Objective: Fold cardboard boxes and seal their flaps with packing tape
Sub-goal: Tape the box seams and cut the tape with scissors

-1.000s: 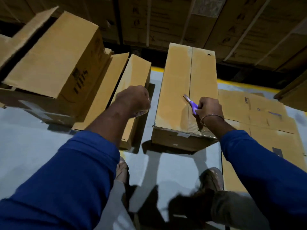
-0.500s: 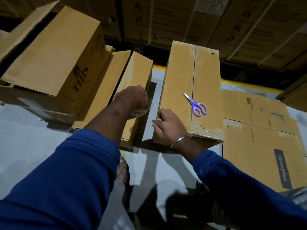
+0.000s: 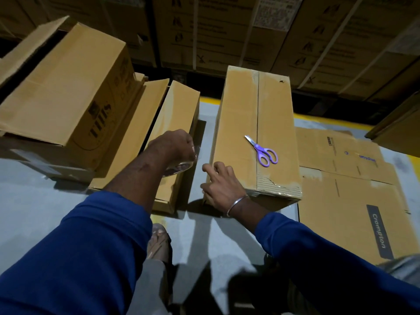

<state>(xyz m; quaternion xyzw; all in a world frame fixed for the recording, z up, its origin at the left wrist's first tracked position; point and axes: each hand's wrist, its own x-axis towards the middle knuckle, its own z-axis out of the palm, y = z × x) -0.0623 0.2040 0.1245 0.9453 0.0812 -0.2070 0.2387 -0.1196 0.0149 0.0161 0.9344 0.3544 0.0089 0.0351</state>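
Note:
A tall folded cardboard box [image 3: 241,123] lies on the grey floor in the middle, its top seam running away from me. Purple-handled scissors [image 3: 263,151] lie loose on its top. My left hand [image 3: 175,148] grips a roll of clear packing tape [image 3: 179,167] just left of the box, above the gap between boxes. My right hand [image 3: 221,187] rests at the box's near left corner, fingers loosely bent against the edge, pointing toward the tape.
Two narrow boxes [image 3: 177,114] lie left of the gap, and a large box [image 3: 66,87] is stacked at far left. Flattened cartons [image 3: 345,192] lie on the floor at right. Stacked cartons [image 3: 227,30] wall the back. My feet [image 3: 159,242] stand near the front.
My right hand let go of the scissors, left them on the box top, and moved to the box's near left corner. The left hand with the tape stayed roughly in place.

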